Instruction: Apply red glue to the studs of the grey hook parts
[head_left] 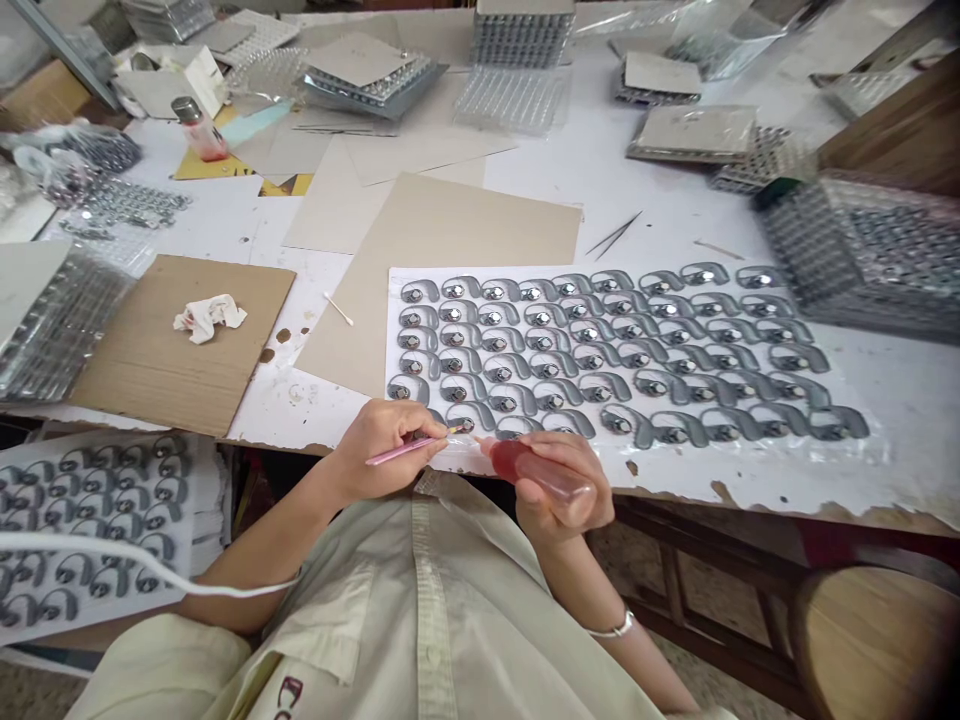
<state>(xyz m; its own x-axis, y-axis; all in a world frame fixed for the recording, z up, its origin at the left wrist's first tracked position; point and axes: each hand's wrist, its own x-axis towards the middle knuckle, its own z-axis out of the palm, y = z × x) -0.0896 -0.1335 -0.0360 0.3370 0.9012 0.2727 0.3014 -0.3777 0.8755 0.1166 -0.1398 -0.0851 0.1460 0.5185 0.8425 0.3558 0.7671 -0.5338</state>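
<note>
My left hand point(382, 445) pinches a thin pink stick point(409, 450) whose tip rests at the near edge of a white sheet point(847, 370). Several grey hook-shaped pieces point(600, 345) with shiny round centres lie in rows on that sheet. My right hand point(566, 490) is wrapped round a small squeeze bottle of red liquid point(536, 472), tilted with its nozzle pointing left toward the stick's tip, just in front of the nearest row.
A brown cardboard piece point(172, 360) with a crumpled tissue point(208, 316) lies left. A cotton swab point(337, 308), tweezers point(615, 235), clear blister trays point(870, 250) and another red bottle point(196, 128) sit around. A second sheet of pieces point(90, 520) lies low left; a wooden stool point(877, 640) stands right.
</note>
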